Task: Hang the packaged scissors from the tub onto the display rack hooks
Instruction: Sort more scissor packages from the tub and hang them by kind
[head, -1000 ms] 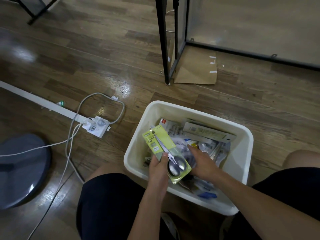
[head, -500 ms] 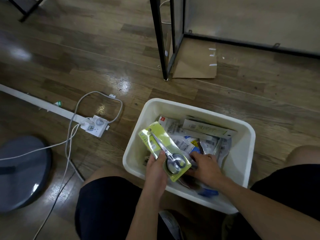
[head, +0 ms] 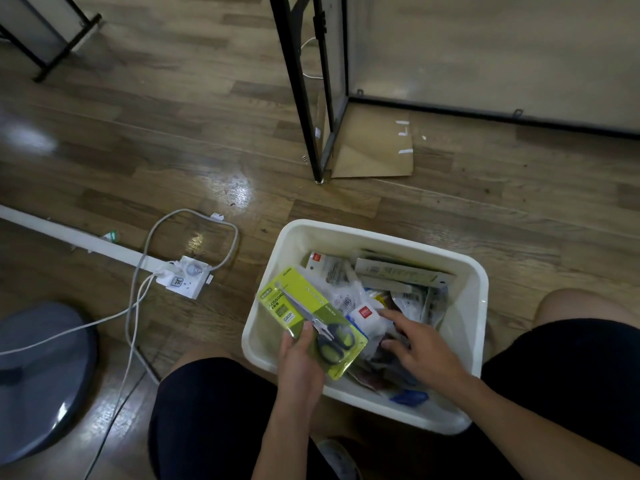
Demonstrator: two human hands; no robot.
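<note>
We log one scissors pack (head: pixel 313 322), lime-green card with dark-handled scissors under the blister, lifted over the near-left part of the tub (head: pixel 474 327). Our left hand (head: pixel 300 355) pinches it at the lower left edge: thumb on the front face beside the blades, the other digits behind the card (not visible, so we infer them). The pack tilts, its top end pointing up-left and away from us, the handle end nearest the wrist; most of the card sticks out beyond the grip.

Our right hand (head: pixel 420 349) lies spread, fingers straight, on the loose packets (head: pixel 388 282) in the tub, index tip at a small white box (head: pixel 363 315); it grasps nothing that we can see.

Progress, as we judge it: early. One pack is in hand, none seen hung. The rack (head: pixel 304 88) stands on the floor beyond the tub, well apart; no hooks show in view. Left to do: sort out further scissors packs, carry them over, thread each hang-hole onto a hook.

Around us: power strip (head: pixel 183 277) with cables, left of the tub.
</note>
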